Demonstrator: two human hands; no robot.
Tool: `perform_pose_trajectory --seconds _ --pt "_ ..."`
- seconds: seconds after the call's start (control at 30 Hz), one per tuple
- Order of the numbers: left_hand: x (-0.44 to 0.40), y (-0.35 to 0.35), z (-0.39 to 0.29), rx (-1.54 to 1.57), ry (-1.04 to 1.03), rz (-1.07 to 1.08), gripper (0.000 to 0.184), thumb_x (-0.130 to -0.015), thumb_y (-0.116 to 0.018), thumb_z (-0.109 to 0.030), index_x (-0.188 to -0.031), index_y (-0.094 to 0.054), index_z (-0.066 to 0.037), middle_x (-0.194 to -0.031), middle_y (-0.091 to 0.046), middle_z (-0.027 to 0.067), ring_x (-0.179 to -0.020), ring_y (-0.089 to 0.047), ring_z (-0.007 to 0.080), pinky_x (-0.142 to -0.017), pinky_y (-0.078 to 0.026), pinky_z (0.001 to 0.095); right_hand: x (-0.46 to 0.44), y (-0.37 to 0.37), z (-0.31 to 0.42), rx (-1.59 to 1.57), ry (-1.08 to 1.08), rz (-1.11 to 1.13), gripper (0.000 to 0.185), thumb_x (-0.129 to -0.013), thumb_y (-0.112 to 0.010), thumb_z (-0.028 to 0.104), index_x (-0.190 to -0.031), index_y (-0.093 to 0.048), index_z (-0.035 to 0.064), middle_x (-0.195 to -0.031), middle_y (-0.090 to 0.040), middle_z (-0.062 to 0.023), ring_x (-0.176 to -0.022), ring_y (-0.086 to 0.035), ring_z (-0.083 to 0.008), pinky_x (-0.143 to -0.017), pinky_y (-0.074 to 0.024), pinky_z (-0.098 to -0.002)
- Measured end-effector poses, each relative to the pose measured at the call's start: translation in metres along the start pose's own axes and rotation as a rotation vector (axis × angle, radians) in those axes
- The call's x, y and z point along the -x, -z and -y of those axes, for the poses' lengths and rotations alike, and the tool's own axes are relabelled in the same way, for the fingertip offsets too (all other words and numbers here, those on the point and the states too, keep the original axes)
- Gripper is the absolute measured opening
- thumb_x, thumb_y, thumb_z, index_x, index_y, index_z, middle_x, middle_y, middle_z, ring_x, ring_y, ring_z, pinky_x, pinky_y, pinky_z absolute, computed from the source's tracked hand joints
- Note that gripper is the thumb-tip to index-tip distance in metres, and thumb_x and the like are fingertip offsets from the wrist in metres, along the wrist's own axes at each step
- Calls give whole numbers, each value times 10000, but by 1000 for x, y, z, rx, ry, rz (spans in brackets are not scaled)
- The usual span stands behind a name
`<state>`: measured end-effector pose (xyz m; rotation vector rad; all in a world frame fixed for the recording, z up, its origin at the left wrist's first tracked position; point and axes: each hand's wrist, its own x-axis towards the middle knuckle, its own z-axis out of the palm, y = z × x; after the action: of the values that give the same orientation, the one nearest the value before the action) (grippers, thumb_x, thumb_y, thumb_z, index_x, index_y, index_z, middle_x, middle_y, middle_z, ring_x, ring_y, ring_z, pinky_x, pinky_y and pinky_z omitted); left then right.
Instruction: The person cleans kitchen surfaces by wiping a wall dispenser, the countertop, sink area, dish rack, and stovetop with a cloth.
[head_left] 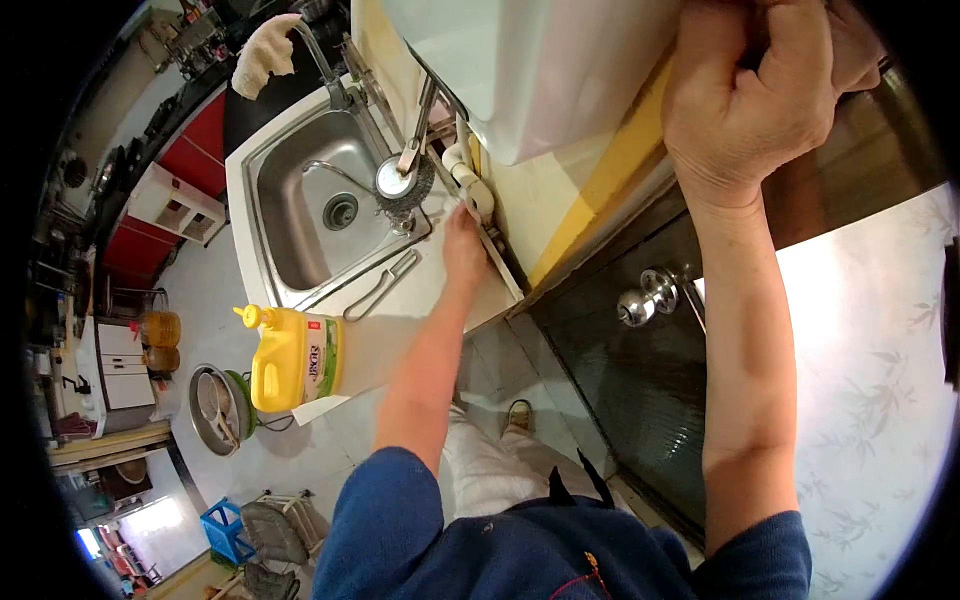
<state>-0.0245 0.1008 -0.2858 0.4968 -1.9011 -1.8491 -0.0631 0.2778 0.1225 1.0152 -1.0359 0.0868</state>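
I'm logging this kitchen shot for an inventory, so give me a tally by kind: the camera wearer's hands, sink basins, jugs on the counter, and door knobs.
Wearer's hands: 2 (left hand, right hand)
Sink basins: 1 (steel basin)
Counter jugs: 1 (yellow jug)
Door knobs: 1 (shiny knob)
Total: 5

The person wears a navy short-sleeved top (470, 555) with red and orange marking (594, 568), pale trousers (480, 470) and a brownish shoe (519, 414).
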Motion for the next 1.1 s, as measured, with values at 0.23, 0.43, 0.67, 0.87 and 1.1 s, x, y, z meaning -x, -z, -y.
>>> perform_pose_trajectory --seconds 0.23,0.43,0.67,0.87,1.1 --pt "114 13 8 -610 -537 169 379 -851 -488 25 -1223 -555 -2 -1236 -561 194 -1108 -535 379 -963 -431 397 3 -10 7 -41 -111 -151 89 -666 -520 -24 -655 -515 65 -1120 -583 -183 -1003 -492 -253 -895 -313 -351" --pt "23 29 4 -674 -454 -35 404 -837 -476 31 -1237 -531 22 -1211 -561 227 -1112 -530 380 -959 -424 411 4 1 4 72 -33 35 90 -696 -514 -26 -670 -503 60 -1152 -559 -182 -1070 -468 -260 -936 -308 -358" --pt "-86 22 12 -873 -196 -20 293 -849 -519 -71 -1124 -487 25 -1190 -540 252 -1007 -565 422 -876 -458 438 -4 -6 9 -183 -49 -91 79 -712 -505 -33 -678 -497 38 -1160 -544 -206 -1095 -457 -274 -948 -317 -375" --pt "-61 29 20 -862 -462 54 261 -798 -539 -90 -1015 -628 24 -1131 -572 249 -1199 -438 402 -1055 -326 440 5 0 2 -122 -21 -16 73 -726 -506 -24 -680 -503 34 -1156 -550 -205 -1088 -462 -271 -947 -314 -376" --pt "84 11 18 -1142 -498 321 408 -889 -542 -224 -1015 -583 162 -1304 -438 330 -1280 -373 410 -1106 -273 413 8 1 -6 88 73 40 66 -729 -518 -5 -677 -513 35 -1146 -565 -192 -1074 -469 -268 -944 -302 -373"
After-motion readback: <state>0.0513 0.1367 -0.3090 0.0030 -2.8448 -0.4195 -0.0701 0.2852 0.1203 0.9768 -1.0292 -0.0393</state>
